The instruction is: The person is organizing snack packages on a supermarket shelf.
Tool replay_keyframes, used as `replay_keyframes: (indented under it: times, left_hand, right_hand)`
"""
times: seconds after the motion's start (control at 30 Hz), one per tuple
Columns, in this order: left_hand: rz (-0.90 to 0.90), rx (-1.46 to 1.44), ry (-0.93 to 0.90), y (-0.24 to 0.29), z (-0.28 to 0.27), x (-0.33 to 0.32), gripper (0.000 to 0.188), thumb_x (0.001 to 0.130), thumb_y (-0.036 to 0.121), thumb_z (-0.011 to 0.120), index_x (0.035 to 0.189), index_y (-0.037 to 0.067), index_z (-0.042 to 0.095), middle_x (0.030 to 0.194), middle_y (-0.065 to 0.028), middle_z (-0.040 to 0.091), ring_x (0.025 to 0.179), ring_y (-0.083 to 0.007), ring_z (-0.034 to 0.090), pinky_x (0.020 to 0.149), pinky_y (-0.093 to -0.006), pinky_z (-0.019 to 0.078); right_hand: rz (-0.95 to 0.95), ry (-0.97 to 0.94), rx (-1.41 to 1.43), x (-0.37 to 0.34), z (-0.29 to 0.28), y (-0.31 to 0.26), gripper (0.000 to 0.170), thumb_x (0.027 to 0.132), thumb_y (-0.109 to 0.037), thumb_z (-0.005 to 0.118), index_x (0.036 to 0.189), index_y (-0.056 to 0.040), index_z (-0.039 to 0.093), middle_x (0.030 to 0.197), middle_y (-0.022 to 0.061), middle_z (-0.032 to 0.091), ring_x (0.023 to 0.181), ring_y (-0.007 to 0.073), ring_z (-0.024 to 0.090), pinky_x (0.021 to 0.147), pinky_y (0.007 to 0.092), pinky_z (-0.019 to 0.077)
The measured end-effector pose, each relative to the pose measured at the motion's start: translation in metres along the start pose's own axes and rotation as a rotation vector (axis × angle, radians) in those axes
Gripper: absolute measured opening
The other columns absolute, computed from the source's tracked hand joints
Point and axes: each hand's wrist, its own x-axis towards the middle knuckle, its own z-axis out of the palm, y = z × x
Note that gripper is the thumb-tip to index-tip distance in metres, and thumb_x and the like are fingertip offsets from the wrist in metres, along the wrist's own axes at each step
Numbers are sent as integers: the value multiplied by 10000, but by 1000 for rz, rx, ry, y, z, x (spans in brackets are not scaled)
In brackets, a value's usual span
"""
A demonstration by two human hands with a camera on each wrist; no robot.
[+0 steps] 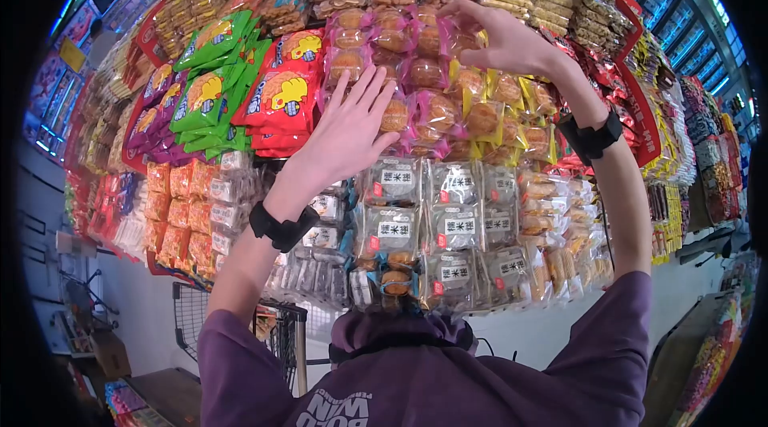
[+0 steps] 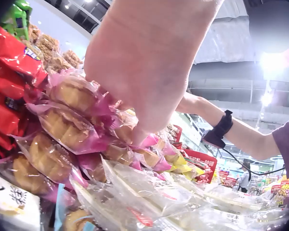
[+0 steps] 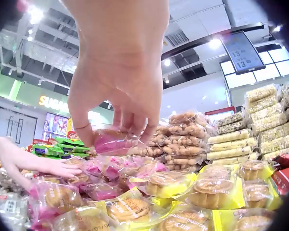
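Pastry (image 3: 112, 141) in right hand (image 3: 116, 89), wrist view

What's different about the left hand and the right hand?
The left hand has its fingers stretched over the pink-wrapped cakes; the right hand curls its fingers round one pink packet. The left hand lies quite flat, while the right hand arches with fingertips pointing down. Both arms have black wristbands.

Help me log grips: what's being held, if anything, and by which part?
The right hand grips a pink-wrapped packet by its opposite sides; the left hand, open, holds nothing.
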Motion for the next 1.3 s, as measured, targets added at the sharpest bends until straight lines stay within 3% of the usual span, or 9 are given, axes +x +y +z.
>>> replay_keyframes:
  times: [0.13,0.17,0.27,0.3,0.4,0.6,0.63,0.83,1.3]
  left_hand:
    - [-12,-125,47,19,-19,4,786,925,463,586,1462,-43,314,1545,-252,271,1448,-371,241,1204,-485,158]
    - [-11,-167,67,26,-27,8,781,925,464,585,1457,-45,324,1542,-252,281,1445,-373,251,1205,-476,166]
    - [25,-120,83,42,-36,19,691,922,428,609,1385,-51,429,1470,-246,401,1374,-373,376,1165,-444,277]
    - [72,-124,73,47,-40,23,569,903,367,652,1270,-49,527,1328,-212,532,1237,-363,501,1061,-425,399]
    - [-14,-105,-87,66,-58,29,495,880,322,685,1193,-40,560,1214,-175,577,1137,-344,542,972,-416,446]
    - [-95,14,214,35,-42,22,571,885,326,678,1278,-46,494,1299,-203,517,1206,-359,495,1021,-438,405]
    - [-118,25,159,28,-34,19,664,913,386,638,1358,-60,427,1440,-234,416,1325,-374,413,1087,-453,352]
    - [-91,49,65,11,-15,15,790,938,490,558,1461,-55,324,1547,-248,280,1424,-374,301,1146,-457,285]
    - [5,168,62,11,-18,29,835,881,653,516,1408,9,452,1482,-168,419,1393,-324,357,1150,-468,278]
  right_hand:
    - [154,-144,-155,-6,-4,-11,602,788,-249,729,1286,-8,491,746,164,601,732,304,617,694,424,486]
    - [233,-198,-152,-4,-7,-16,591,783,-178,702,1317,-56,477,1137,214,669,1043,345,656,892,407,528]
    - [131,-125,-92,1,8,-10,593,782,-208,719,1296,-20,490,1150,221,667,1044,347,657,876,388,539]
    - [-32,-54,-76,5,16,-6,554,781,-218,726,1253,6,543,1135,229,668,1013,344,666,853,378,541]
    - [-114,-13,-28,27,37,-12,521,746,-214,751,1166,43,581,847,225,675,820,397,661,753,442,534]
    - [-193,46,-57,38,80,-11,493,768,-191,737,1223,-44,614,848,198,654,791,328,663,741,456,519]
    - [-193,2,-86,39,79,-10,461,801,-210,729,1223,-55,628,909,186,689,829,331,678,783,430,536]
    - [44,132,21,30,26,22,301,835,-216,690,1088,-54,712,969,134,733,901,281,707,874,377,554]
    - [-90,37,-140,19,32,18,351,771,-233,767,1040,-28,678,910,176,698,876,347,675,795,420,540]
